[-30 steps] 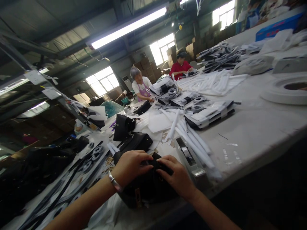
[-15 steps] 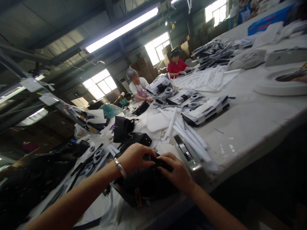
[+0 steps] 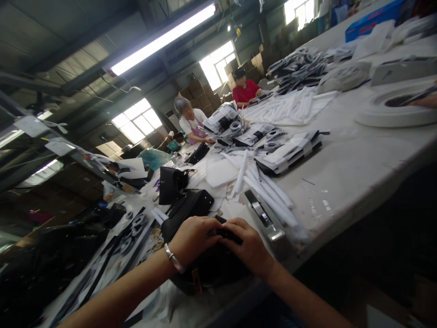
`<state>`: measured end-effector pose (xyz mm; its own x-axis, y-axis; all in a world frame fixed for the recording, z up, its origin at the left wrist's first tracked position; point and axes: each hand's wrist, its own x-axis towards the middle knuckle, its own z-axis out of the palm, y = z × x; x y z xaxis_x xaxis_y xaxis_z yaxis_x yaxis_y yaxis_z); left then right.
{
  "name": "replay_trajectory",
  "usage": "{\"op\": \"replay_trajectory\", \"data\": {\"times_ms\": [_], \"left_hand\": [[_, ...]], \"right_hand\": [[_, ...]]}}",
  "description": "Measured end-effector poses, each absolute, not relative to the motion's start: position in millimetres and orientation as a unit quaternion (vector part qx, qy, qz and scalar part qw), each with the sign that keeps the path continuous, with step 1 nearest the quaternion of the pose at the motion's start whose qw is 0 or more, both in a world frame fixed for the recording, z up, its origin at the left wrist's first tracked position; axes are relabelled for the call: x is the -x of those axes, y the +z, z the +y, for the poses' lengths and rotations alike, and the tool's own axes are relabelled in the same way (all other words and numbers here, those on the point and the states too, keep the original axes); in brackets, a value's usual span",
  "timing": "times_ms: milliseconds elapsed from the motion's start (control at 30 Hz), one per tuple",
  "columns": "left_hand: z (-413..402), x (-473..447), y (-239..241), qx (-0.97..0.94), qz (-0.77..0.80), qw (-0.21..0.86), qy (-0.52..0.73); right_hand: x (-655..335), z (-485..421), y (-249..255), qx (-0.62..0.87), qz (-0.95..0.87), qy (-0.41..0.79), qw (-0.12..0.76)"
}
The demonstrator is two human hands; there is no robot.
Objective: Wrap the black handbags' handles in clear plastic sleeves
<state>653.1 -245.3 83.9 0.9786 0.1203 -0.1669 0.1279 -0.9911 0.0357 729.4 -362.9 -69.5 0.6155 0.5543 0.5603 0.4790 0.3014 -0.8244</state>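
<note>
A black handbag point(image 3: 218, 269) lies at the near edge of the table, dark and partly covered by my hands. My left hand point(image 3: 196, 237), with a silver bracelet at the wrist, pinches the bag's upper part between thumb and fingers. Close beside it, my right hand point(image 3: 247, 243) grips the same dark upper part, thumb toward the left hand. The exact piece under the fingertips is too dark to make out. Just behind stand another black bag point(image 3: 191, 205) and a smaller black bag point(image 3: 170, 184). Right of my hands lies a grey metal tape dispenser point(image 3: 262, 214).
White rolled tubes point(image 3: 269, 189) and wrapped strap bundles point(image 3: 290, 152) lie beyond the dispenser. A large white roll point(image 3: 375, 111) sits at the right, near another person's hand point(image 3: 425, 101). Black straps point(image 3: 105, 255) cover the left side. Two co-workers sit across the table.
My left hand has shifted slightly right and down, closer to my right hand on the bag. The whole view has shifted a little. Both hands keep their hold.
</note>
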Motion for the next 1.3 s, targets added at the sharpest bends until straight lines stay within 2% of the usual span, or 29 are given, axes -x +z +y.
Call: {"op": "replay_trajectory", "data": {"times_ms": [200, 433, 667, 733, 867, 967, 1133, 1300], "left_hand": [[-237.7, -641.5, 88.9, -0.978, 0.093, 0.17, -0.079], [-239.5, -643.2, 71.6, -0.963, 0.161, 0.213, -0.025], [-245.9, -644.2, 69.8, -0.985, 0.097, 0.143, -0.018], [-243.3, -640.5, 70.2, -0.99, 0.054, 0.121, -0.04], [-236.8, -632.9, 63.7, -0.997, -0.027, 0.026, -0.069], [-237.3, -631.2, 57.5, -0.998, -0.035, -0.009, -0.042], [-244.3, -629.3, 57.3, -0.999, -0.001, -0.03, -0.011], [-239.4, -620.2, 55.3, -0.999, 0.031, 0.011, 0.037]], "right_hand": [[-730.1, -369.9, -56.2, 0.619, -0.418, 0.074, 0.661], [-725.0, -368.4, -54.8, 0.643, -0.389, 0.071, 0.656], [-722.6, -373.3, -48.4, 0.695, -0.358, 0.032, 0.623], [-728.0, -377.3, -45.2, 0.683, -0.356, 0.079, 0.632], [-742.1, -381.5, -45.1, 0.608, -0.362, 0.253, 0.659], [-747.2, -379.9, -45.5, 0.593, -0.359, 0.297, 0.656], [-744.6, -378.4, -38.2, 0.618, -0.397, 0.261, 0.626], [-740.7, -388.0, -37.8, 0.706, -0.409, 0.192, 0.546]]}}
